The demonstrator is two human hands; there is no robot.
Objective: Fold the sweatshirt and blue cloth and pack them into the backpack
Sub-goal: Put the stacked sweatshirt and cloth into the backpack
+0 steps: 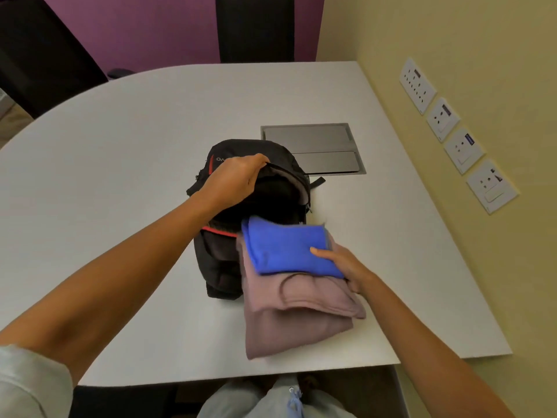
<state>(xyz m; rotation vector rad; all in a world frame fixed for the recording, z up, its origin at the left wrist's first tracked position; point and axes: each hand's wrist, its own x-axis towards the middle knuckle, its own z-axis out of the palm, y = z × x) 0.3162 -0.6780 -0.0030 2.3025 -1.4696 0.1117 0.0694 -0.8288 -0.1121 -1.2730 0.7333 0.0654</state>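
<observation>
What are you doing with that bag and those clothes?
A person is packing. The left hand holds the black backpack open by its top edge. The right hand grips a folded pink sweatshirt with a folded blue cloth on top, at the bag's opening, not yet inside.

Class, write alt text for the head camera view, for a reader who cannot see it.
A person's left hand holds open the black backpack on a white table, while the right hand grips a folded mauve sweatshirt with a folded blue cloth stacked on it, at the bag's opening. Wall sockets line the right wall.
</observation>
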